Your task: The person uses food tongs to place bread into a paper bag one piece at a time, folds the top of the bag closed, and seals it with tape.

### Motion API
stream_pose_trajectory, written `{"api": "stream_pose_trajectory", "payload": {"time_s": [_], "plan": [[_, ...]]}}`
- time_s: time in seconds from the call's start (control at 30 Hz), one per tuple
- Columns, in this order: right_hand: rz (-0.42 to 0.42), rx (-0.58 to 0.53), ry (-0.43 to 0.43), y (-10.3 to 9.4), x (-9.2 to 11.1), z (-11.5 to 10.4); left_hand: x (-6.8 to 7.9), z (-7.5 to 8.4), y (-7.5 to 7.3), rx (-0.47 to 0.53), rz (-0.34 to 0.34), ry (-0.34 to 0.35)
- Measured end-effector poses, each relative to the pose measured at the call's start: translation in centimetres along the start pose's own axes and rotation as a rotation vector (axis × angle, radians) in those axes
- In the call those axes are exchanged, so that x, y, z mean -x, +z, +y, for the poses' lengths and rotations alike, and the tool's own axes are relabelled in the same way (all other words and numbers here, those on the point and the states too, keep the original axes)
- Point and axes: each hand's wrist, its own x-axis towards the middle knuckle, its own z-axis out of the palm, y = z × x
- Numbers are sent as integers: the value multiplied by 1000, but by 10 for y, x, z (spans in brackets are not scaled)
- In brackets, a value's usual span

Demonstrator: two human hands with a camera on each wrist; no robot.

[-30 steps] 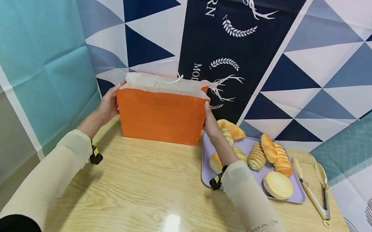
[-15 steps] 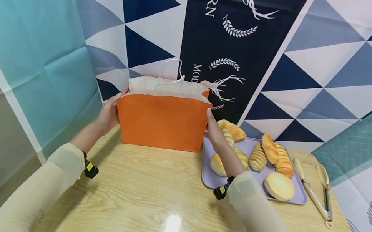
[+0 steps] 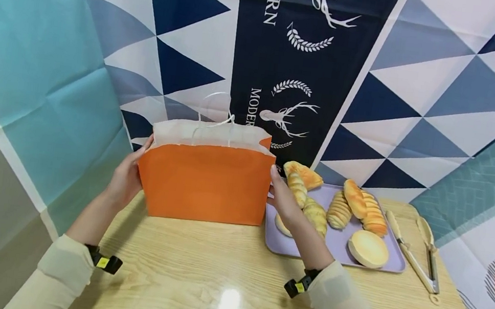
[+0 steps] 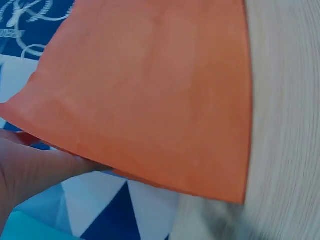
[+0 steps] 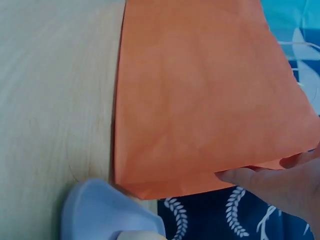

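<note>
An orange paper bag (image 3: 204,182) stands upright on the wooden table, its white-lined mouth open at the top and white cord handles rising above it. My left hand (image 3: 126,178) holds the bag's left side near the upper corner. On the opposite side my right hand (image 3: 283,197) grips the right edge, thumb near the front corner. The left wrist view shows the left hand (image 4: 37,167) at the bag's side edge, with some fingers hidden. In the right wrist view, fingers of the right hand (image 5: 285,185) lie against the side fold. The bag's inside is hidden.
A lilac tray (image 3: 333,245) right of the bag carries several breads, among them a round bun (image 3: 368,249). Tongs (image 3: 418,255) lie right of the tray near the table's edge. Patterned cloth (image 3: 200,9) hangs behind the table.
Both hands have drawn the orange paper bag toward me across the table, holding it at its sides throughout. The tray and tongs stay where they were. The head view has shifted slightly.
</note>
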Motion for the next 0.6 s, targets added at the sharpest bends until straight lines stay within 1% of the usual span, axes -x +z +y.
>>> {"api": "stream_pose_trajectory", "payload": {"time_s": [0.13,0.27,0.37,0.43,0.53,0.6], "plan": [[-41,49,-28,3,21,2,18,6,4,-8,8,-11],[-88,53,-40,4,37,2,30,15,9,-30,12,-1],[-105,48,-39,2,48,3,38,18,13,-51,10,8],[-113,48,-42,1,56,3,44,19,17,-61,7,-5],[-114,81,-45,0,66,4,53,18,21,-103,7,-30],[-110,103,-52,-1,72,5,57,19,23,-135,29,-47]]}}
